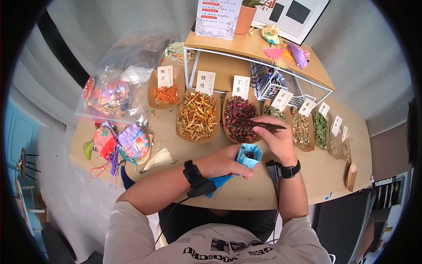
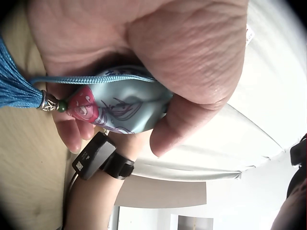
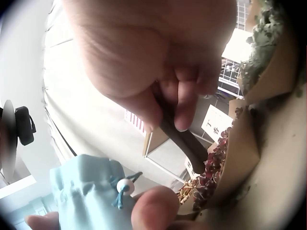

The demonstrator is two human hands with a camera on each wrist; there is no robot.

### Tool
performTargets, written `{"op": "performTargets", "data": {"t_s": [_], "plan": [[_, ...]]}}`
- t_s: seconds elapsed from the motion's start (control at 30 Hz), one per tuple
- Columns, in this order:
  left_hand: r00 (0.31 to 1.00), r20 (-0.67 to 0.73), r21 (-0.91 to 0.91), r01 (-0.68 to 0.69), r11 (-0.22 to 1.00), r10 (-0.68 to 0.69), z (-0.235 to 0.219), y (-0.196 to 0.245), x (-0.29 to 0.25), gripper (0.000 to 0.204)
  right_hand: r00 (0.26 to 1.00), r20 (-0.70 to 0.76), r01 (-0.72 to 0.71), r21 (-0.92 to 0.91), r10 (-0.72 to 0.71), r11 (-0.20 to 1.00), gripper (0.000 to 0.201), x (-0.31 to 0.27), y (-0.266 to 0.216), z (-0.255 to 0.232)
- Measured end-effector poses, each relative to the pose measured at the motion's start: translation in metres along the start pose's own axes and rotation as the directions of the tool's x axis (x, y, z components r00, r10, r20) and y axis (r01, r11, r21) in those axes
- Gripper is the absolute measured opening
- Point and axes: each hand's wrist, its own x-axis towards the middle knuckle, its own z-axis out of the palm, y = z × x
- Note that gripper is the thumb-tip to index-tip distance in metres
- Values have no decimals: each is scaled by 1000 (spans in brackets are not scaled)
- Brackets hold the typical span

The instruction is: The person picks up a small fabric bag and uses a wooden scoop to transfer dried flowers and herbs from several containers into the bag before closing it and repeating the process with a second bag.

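Observation:
My left hand [image 1: 222, 162] grips a light blue drawstring pouch [image 1: 250, 162] with its mouth open upward. Some dark material shows inside. A blue tassel [image 2: 17, 79] hangs from the pouch, joined by a metal bead and a green bead. In the right wrist view, a white bead [image 3: 125, 186] sits on the pouch's cord. My right hand [image 1: 279, 137] pinches dark brown tweezers [image 3: 184, 143] between thumb and fingers. Their tips reach the dried dark red buds [image 1: 239, 112] in a brown paper tray, just beyond the pouch.
More paper trays of dried herbs run along the table, including orange-yellow strips [image 1: 196, 115] and green leaves [image 1: 321, 130], with label cards behind. Finished-looking pouches [image 1: 134, 143] and a clear plastic bag [image 1: 112, 94] lie at left. A wooden shelf [image 1: 259, 55] stands behind.

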Motion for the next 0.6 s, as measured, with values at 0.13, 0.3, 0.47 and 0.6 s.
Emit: {"op": "performTargets", "data": {"t_s": [0.13,0.3,0.47,0.6], "plan": [[1000,-2,36,8,999,-8,-1,1,-1,44,998,31,58,-111,-55,992,22,0,4,2],[1000,-22,-22,-7,1000,7,0,-1,-1,43,997,16,81,-108,-80,991,20,0,8,1],[1000,-16,-36,0,999,0,3,3,-2,42,994,54,102,-125,-96,987,20,0,0,2],[1000,-18,-62,5,998,-6,-1,-3,-1,42,965,101,260,-258,-241,931,22,2,2,1]]}}
